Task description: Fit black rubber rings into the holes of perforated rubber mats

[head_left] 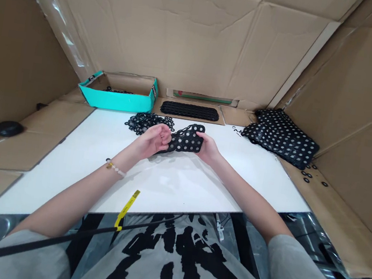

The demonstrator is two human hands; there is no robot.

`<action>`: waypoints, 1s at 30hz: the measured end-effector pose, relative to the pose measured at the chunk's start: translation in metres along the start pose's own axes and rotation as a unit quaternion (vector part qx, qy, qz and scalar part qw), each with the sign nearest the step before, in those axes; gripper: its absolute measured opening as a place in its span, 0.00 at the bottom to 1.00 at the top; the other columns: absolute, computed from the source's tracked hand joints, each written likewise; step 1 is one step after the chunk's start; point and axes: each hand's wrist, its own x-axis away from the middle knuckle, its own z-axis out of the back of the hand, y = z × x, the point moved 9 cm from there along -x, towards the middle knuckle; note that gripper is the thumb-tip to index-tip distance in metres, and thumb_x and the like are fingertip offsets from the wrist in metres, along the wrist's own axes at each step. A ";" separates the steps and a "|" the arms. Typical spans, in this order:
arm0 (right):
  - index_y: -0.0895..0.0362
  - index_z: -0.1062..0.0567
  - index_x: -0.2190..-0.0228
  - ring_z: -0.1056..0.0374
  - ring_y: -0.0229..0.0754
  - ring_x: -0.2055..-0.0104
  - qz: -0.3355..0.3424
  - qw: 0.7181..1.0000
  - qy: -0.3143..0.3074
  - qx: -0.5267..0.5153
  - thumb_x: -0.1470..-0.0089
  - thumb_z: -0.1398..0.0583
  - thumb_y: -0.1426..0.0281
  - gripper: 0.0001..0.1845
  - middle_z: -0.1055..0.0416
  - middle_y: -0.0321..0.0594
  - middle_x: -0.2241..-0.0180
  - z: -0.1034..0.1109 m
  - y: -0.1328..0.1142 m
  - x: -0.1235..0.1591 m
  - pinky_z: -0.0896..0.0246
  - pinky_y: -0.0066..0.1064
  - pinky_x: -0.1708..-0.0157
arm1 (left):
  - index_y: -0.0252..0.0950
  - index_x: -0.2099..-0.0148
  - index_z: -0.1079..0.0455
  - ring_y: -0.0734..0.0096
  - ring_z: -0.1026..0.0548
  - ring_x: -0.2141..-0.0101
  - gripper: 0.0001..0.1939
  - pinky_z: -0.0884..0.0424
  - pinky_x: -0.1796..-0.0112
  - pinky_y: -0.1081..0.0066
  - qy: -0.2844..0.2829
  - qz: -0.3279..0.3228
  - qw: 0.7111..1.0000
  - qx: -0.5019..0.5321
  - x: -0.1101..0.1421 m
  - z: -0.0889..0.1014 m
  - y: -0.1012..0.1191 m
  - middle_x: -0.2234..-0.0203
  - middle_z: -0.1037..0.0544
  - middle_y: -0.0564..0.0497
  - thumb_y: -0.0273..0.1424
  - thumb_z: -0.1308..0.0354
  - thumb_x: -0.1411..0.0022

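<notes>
A black rubber sheet full of round holes (pixel 186 140) is held just above the white table (pixel 173 184), between both hands. My left hand (pixel 154 140) is curled round its left end, fingers closed on it. My right hand (pixel 208 148) grips the right end, thumb on top. Behind my left hand lies a heap of small black rings (pixel 147 122) on the table.
A teal cardboard box (pixel 119 97) stands at the back left. A black perforated strip (pixel 190 110) lies at the back middle. A stack of black perforated sheets (pixel 281 135) sits at the back right, loose rings (pixel 309 175) beside it. Cardboard walls (pixel 187 33) enclose the table.
</notes>
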 end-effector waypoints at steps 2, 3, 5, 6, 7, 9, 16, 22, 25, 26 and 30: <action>0.55 0.26 0.68 0.27 0.48 0.62 -0.001 1.000 -0.004 0.004 0.53 0.42 0.63 0.11 0.23 0.41 0.69 0.000 0.001 0.000 0.33 0.36 0.64 | 0.36 0.72 0.35 0.77 0.41 0.77 0.20 0.47 0.80 0.78 0.005 -0.004 1.000 0.009 -0.001 0.000 -0.001 0.78 0.40 0.56 0.39 0.27 0.57; 0.56 0.26 0.68 0.27 0.48 0.62 0.000 1.000 -0.004 0.005 0.53 0.42 0.63 0.12 0.23 0.41 0.69 0.000 0.001 0.000 0.33 0.36 0.65 | 0.36 0.73 0.36 0.78 0.41 0.77 0.21 0.47 0.80 0.79 0.003 -0.006 1.000 0.009 -0.001 -0.001 -0.002 0.78 0.41 0.56 0.39 0.27 0.56; 0.55 0.26 0.67 0.27 0.48 0.62 0.004 1.000 -0.002 0.008 0.53 0.42 0.63 0.12 0.23 0.41 0.70 0.001 0.000 -0.001 0.33 0.35 0.65 | 0.35 0.75 0.39 0.78 0.42 0.77 0.23 0.49 0.81 0.79 -0.003 -0.008 1.000 0.007 0.001 -0.004 -0.002 0.77 0.42 0.56 0.39 0.26 0.57; 0.55 0.26 0.67 0.27 0.48 0.62 0.008 1.000 -0.001 0.009 0.53 0.42 0.63 0.12 0.23 0.41 0.70 0.002 -0.001 -0.001 0.33 0.35 0.65 | 0.35 0.75 0.40 0.78 0.43 0.77 0.24 0.50 0.81 0.80 -0.005 -0.010 1.000 0.007 0.002 -0.005 -0.002 0.78 0.42 0.56 0.39 0.26 0.57; 0.55 0.26 0.68 0.27 0.48 0.62 0.011 1.000 0.000 0.009 0.53 0.42 0.63 0.12 0.23 0.41 0.70 0.002 -0.002 -0.001 0.33 0.35 0.65 | 0.35 0.76 0.41 0.78 0.43 0.77 0.24 0.51 0.82 0.80 -0.006 -0.012 1.000 0.008 0.003 -0.006 0.000 0.77 0.42 0.56 0.38 0.26 0.58; 0.55 0.26 0.68 0.28 0.48 0.62 0.015 1.000 -0.004 0.009 0.53 0.43 0.63 0.11 0.23 0.41 0.71 0.001 -0.003 0.000 0.34 0.35 0.65 | 0.36 0.76 0.41 0.78 0.44 0.77 0.25 0.54 0.82 0.80 -0.003 -0.017 1.000 0.013 0.004 -0.003 0.005 0.77 0.42 0.56 0.38 0.25 0.61; 0.55 0.28 0.74 0.28 0.50 0.62 -0.016 0.998 -0.056 0.015 0.59 0.45 0.63 0.11 0.24 0.42 0.73 -0.009 0.001 0.006 0.33 0.39 0.63 | 0.42 0.60 0.28 0.73 0.38 0.75 0.21 0.48 0.80 0.77 0.060 -0.070 0.994 -0.055 -0.007 0.036 0.031 0.73 0.31 0.52 0.50 0.34 0.51; 0.55 0.31 0.80 0.28 0.54 0.62 -0.040 0.997 -0.069 0.015 0.64 0.45 0.63 0.08 0.26 0.42 0.77 -0.012 0.003 0.016 0.32 0.43 0.61 | 0.40 0.52 0.24 0.61 0.31 0.57 0.22 0.35 0.57 0.69 -0.017 -0.114 0.899 -0.423 -0.011 0.021 0.009 0.58 0.22 0.46 0.41 0.33 0.49; 0.54 0.32 0.80 0.28 0.54 0.61 -0.016 0.998 -0.059 -0.007 0.64 0.45 0.65 0.06 0.26 0.42 0.77 -0.012 -0.004 0.019 0.31 0.43 0.62 | 0.43 0.48 0.25 0.59 0.30 0.54 0.25 0.38 0.50 0.67 -0.095 -0.083 0.859 -0.497 -0.006 0.008 -0.015 0.59 0.21 0.47 0.39 0.31 0.50; 0.54 0.32 0.81 0.28 0.54 0.61 -0.015 0.998 -0.056 -0.020 0.64 0.45 0.65 0.06 0.26 0.42 0.78 -0.012 -0.006 0.020 0.31 0.43 0.62 | 0.43 0.46 0.26 0.60 0.29 0.56 0.27 0.38 0.50 0.66 -0.119 -0.064 0.850 -0.509 -0.005 0.006 -0.022 0.61 0.21 0.48 0.38 0.32 0.50; 0.54 0.34 0.83 0.28 0.52 0.63 -0.024 0.996 -0.054 -0.067 0.64 0.46 0.65 0.06 0.28 0.42 0.80 -0.011 -0.006 0.018 0.31 0.40 0.63 | 0.41 0.46 0.27 0.62 0.28 0.57 0.24 0.36 0.52 0.66 -0.181 -0.011 0.804 -0.566 -0.002 0.010 -0.037 0.60 0.22 0.49 0.40 0.36 0.45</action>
